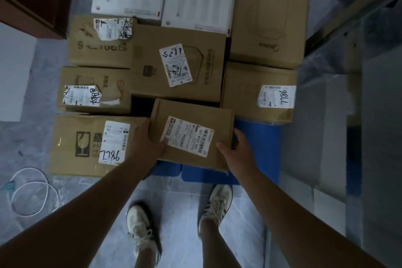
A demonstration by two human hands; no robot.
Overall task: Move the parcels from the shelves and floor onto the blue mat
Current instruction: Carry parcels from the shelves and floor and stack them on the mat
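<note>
Above blue mat (257,148) edge, parcel (191,113) held between left grip (145,143), right grip (237,150), boxes (178,61) beyond

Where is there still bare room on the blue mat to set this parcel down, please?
Bare blue mat shows right of the held parcel, on the near side of the 98LL box, and along the near edge by the shoes. Left and back are packed box to box.
</note>
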